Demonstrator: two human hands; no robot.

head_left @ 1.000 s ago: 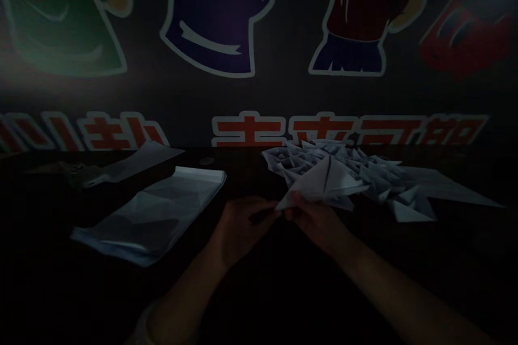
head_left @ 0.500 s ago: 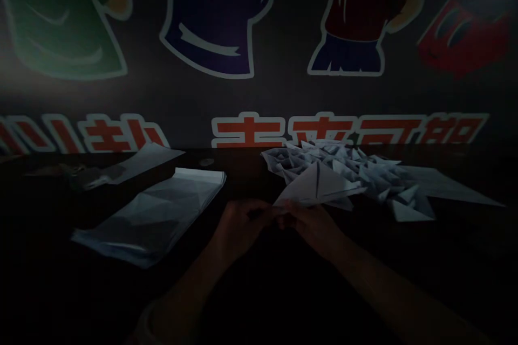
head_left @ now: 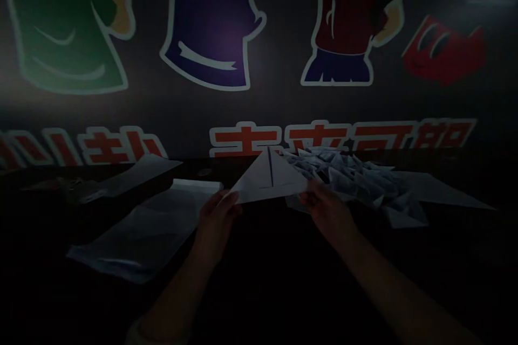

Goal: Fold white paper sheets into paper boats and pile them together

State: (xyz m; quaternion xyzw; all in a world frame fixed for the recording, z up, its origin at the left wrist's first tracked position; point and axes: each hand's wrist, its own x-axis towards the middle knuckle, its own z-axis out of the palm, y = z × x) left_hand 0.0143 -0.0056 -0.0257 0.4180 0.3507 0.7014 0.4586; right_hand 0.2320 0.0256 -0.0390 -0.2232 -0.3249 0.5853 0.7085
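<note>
A folded sheet of white paper (head_left: 259, 175), shaped like a triangle with a strip along its base, is held up in front of me. My left hand (head_left: 216, 218) pinches its left lower corner. At the right lower corner, my right hand (head_left: 326, 207) grips it between thumb and fingers. A dark line runs down from the triangle's peak, where two flaps meet. Just behind and to the right lies a heap of folded white paper pieces (head_left: 352, 175), partly hidden by the held paper and my right hand.
On the left lies a stack of paper in a clear plastic wrapper (head_left: 141, 226). Beyond it rest a flat white sheet (head_left: 141, 172) and a small crumpled item (head_left: 76, 188) too dark to name. Another flat sheet (head_left: 441, 190) lies right of the heap. A wall (head_left: 279, 102) with cartoon figures stands behind the dark table.
My hands have moved apart, from close together at one edge to opposite corners. The folded paper has shifted left and now faces me squarely. The view has tilted up slightly.
</note>
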